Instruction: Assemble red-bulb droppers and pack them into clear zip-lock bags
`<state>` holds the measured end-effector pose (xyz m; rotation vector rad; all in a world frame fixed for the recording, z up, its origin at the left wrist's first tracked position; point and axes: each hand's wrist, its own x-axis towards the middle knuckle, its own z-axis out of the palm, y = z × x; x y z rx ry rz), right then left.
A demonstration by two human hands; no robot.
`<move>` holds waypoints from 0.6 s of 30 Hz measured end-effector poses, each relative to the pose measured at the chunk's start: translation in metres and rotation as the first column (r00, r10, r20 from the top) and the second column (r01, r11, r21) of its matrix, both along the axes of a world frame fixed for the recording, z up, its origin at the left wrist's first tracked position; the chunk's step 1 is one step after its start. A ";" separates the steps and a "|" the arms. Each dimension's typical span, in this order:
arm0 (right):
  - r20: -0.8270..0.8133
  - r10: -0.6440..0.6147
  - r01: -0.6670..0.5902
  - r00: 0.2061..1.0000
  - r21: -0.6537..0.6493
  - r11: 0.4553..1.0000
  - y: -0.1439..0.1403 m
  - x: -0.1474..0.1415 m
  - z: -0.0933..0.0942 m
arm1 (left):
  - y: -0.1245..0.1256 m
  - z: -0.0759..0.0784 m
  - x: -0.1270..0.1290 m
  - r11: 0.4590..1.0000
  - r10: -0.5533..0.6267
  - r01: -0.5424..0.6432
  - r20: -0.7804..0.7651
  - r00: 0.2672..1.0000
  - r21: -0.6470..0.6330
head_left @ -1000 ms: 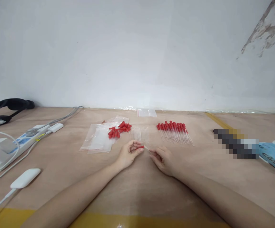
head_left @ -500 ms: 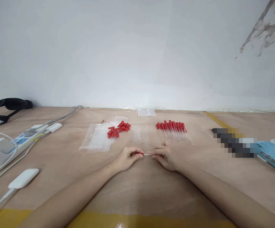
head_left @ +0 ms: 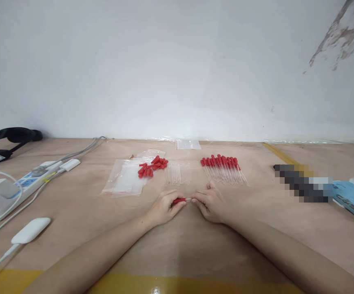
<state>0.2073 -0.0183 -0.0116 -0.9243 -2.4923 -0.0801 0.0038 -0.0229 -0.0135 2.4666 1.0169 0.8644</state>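
Note:
Near the middle of the table, my left hand is closed around a red rubber dropper bulb. My right hand pinches a thin clear glass tube, whose left end meets the bulb's opening; how deep it sits inside is hidden. Just beyond my hands lies a row of loose clear tubes. Left of them is a heap of red bulbs, partly on clear plastic bags. To the right, several droppers with red bulbs fitted lie side by side, tubes toward me.
At the left are a power strip with cables, a white charger and a black strap-like object. A blurred dark object and a blue packet lie at the right. A small bag lies by the wall.
My hands have drawn slightly closer together, and my right fingers have shifted left along the tube. More of the red bulb shows in my left hand.

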 end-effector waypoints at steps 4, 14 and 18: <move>0.022 0.003 -0.001 1.000 -0.107 0.994 0.001 -0.004 0.001 | 0.000 0.000 0.000 0.999 -0.026 0.026 -0.002 1.000 0.024; -0.041 -0.013 -0.003 0.999 -0.378 0.926 0.003 -0.009 0.010 | 0.009 0.002 -0.001 0.991 -0.080 0.087 -0.071 0.994 0.100; -0.062 -0.031 -0.002 0.998 -0.473 0.881 0.003 -0.004 0.028 | 0.016 0.010 -0.007 0.982 -0.033 0.040 -0.044 0.998 0.185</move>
